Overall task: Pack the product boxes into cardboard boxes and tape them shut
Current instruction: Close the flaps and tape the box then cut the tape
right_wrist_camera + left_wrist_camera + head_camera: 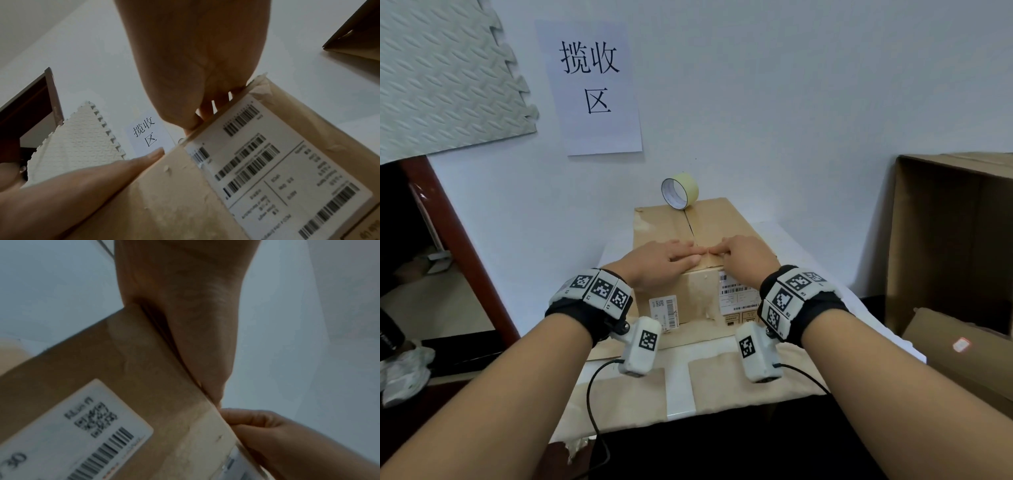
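On the table (808, 236) sits the closed box (709, 219), both hands flat on its top seam: left hand (661, 262), right hand (748, 255), fingers mostly straight, gripping nothing. Tape roll (680, 193) stands at the far edge. Wall sign (590, 85) reads 揽收区; barcode labels (736, 298) too blurry to read.

The cardboard box (709, 236) is showing plain brown, carrying white labels (736, 298) striped with black barcodes. The tape roll (680, 194) is looking pale yellow. Black-and-white checkered markers are covering both wristbands (595, 289). Black characters are marking the white paper sign (594, 89).
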`<state>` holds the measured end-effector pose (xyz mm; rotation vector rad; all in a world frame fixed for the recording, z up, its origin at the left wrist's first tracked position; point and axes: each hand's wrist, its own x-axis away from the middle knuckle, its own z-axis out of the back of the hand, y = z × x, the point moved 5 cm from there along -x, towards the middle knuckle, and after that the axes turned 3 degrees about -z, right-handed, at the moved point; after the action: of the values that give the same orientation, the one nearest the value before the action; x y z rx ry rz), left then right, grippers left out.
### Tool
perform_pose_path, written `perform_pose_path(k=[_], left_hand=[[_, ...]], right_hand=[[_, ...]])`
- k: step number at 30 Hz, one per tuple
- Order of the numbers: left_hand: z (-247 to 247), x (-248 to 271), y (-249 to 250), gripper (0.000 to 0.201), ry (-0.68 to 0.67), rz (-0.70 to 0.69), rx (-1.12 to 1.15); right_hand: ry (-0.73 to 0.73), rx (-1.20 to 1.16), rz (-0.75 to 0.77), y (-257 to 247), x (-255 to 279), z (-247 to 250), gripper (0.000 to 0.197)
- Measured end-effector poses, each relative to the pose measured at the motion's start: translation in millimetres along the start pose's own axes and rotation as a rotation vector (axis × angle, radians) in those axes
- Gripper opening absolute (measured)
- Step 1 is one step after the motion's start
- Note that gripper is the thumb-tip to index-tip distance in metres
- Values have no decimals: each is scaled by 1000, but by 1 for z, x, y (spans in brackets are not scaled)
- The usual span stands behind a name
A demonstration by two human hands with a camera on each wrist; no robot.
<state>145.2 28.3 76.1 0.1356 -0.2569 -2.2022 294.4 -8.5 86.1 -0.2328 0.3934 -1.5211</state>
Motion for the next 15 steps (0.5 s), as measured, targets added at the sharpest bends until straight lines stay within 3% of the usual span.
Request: perform_pose_path(k=[7, 12, 15], left_hand=[[6, 0, 0, 61, -118, -69, -49], [9, -6, -11, 76, -116, -109, 5], [10, -8, -15, 72, -98, -105, 25]], right_hand=[[-123, -49, -80, -14, -19, 34, 31], [-73, -535, -170, -15, -64, 56, 29], [-95, -723, -243, -16, -93, 53, 28]])
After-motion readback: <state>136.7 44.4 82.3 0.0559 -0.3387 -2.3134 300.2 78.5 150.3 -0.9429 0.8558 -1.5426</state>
